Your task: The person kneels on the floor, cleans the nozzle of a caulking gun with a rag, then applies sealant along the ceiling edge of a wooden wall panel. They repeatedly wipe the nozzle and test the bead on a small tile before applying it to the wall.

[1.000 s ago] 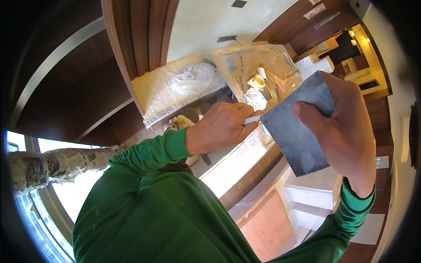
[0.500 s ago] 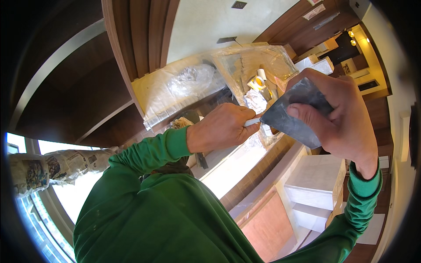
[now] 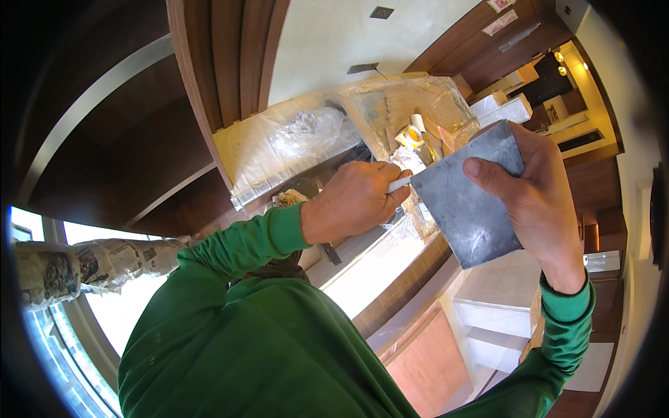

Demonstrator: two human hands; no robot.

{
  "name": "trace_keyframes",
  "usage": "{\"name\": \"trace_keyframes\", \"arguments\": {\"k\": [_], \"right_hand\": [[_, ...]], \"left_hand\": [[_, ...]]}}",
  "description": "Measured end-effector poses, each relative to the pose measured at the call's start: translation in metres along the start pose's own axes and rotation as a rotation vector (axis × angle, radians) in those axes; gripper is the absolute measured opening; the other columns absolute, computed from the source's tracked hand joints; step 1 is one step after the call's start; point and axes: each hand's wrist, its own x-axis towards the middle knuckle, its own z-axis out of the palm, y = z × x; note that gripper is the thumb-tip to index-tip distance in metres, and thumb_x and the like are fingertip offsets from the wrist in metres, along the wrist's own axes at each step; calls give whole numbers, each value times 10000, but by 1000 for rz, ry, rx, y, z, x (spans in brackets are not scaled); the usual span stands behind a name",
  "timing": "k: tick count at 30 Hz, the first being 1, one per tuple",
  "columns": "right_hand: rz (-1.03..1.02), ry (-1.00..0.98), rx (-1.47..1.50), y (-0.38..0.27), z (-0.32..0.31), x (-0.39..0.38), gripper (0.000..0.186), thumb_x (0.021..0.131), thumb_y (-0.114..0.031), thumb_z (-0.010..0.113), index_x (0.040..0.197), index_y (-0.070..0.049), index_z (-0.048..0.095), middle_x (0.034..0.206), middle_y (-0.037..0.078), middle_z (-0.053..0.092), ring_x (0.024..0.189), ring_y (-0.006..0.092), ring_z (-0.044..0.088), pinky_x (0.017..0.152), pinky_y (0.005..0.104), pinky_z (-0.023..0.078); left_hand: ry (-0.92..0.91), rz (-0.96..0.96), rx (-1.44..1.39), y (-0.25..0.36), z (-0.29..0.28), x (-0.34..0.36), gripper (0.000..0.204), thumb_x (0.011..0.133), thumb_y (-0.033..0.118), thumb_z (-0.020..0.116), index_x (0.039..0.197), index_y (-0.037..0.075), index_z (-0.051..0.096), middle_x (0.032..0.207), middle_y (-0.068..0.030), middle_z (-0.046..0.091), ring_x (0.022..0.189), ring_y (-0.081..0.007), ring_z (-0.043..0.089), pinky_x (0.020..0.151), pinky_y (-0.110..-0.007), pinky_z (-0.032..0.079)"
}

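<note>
A dark grey square sheet point(image 3: 468, 202), its face smudged with paler marks, is held up before me at the right. My right hand point(image 3: 533, 188) grips its right side, with the thumb lying across the face and the other fingers behind. Closed around a thin white stick point(image 3: 398, 184) is my left hand point(image 3: 355, 198), in the middle of the view. The stick's exposed end points at the sheet's left corner and appears to touch it or lie very near. Its other end is hidden in my left fingers.
Beyond my hands a plastic-covered counter point(image 3: 244, 157) carries crumpled clear plastic point(image 3: 306, 132) and tape rolls point(image 3: 411, 136). A white box-like cabinet point(image 3: 491, 306) stands at lower right, beside a pinkish board point(image 3: 428, 355). Newspaper wraps a long horizontal form point(image 3: 104, 265) by the window at left.
My right hand has turned the grey sheet so more of its face shows, and has shifted slightly down and left. My left hand keeps the white stick near its corner.
</note>
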Motion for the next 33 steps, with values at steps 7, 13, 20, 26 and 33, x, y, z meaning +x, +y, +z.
{"name": "trace_keyframes", "arguments": {"k": [7, 13, 20, 26, 33], "right_hand": [[-251, -99, -162, 5, -6, 10, 162, 855, 5, 676, 1014, 23, 656, 769, 112, 697, 674, 110, 584, 657, 299, 488], [-447, -284, -393, -11, -16, 21, 150, 863, -61, 739, 988, -6, 676, 739, 93, 681, 632, 153, 630, 622, 268, 489], [-777, -353, -715, -27, -13, 25, 180, 733, -60, 715, 913, -72, 706, 720, 48, 659, 612, 230, 627, 562, 333, 471], [-909, -301, -803, -26, -9, 0, 256, 613, -125, 691, 867, -123, 709, 787, 14, 651, 639, 218, 596, 565, 348, 442], [-449, -137, -440, -8, 2, -30, 142, 774, -25, 715, 911, -61, 708, 803, 16, 694, 679, 147, 619, 602, 293, 474]], "left_hand": [[-96, -41, -102, -3, -7, 3, 223, 887, 158, 681, 931, -60, 689, 756, -238, 649, 655, -421, 629, 615, -459, 519], [-73, 81, -83, -5, -9, 3, 178, 869, 140, 679, 901, -35, 690, 706, -235, 627, 624, -420, 615, 593, -471, 499], [-126, 61, -125, -7, -13, 2, 178, 884, 152, 661, 896, -22, 693, 712, -225, 628, 610, -413, 608, 583, -472, 492], [-129, 39, -138, -9, -17, 1, 180, 894, 161, 656, 868, -16, 680, 689, -224, 613, 608, -418, 603, 577, -458, 495], [-75, 61, -163, -12, -21, 2, 248, 953, 146, 639, 767, -17, 628, 625, -166, 604, 520, -281, 584, 511, -384, 444]]}}
